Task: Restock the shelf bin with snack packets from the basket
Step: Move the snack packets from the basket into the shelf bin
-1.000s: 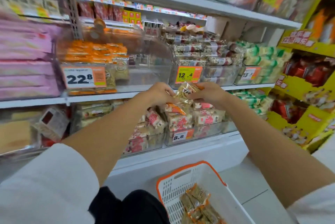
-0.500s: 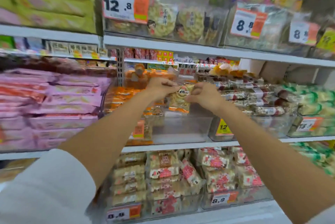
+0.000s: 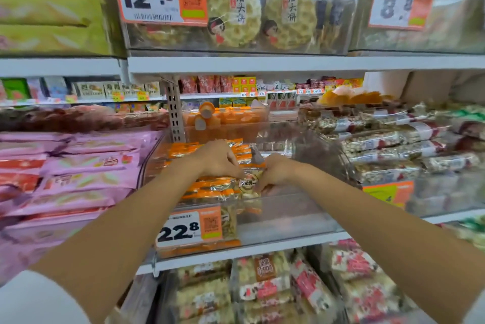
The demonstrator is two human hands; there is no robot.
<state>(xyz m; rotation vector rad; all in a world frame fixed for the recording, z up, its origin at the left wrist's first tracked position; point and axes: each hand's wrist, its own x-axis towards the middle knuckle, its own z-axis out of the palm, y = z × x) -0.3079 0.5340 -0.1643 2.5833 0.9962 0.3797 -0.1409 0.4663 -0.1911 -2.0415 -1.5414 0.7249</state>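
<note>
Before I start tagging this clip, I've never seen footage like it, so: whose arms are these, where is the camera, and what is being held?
There is no machine here: a person wears one wide-angle camera on the head, looking forward and down, so the two bare arms are their own. The left hand and right hand together pinch a clear orange-edged snack packet with a round label, in the clear plastic shelf bin that bears the orange-and-white 22.8 price tag. A stack of similar orange packets lies in the bin's left part. Pink wrapped packs lie stacked further left. The basket is out of view.
</note>
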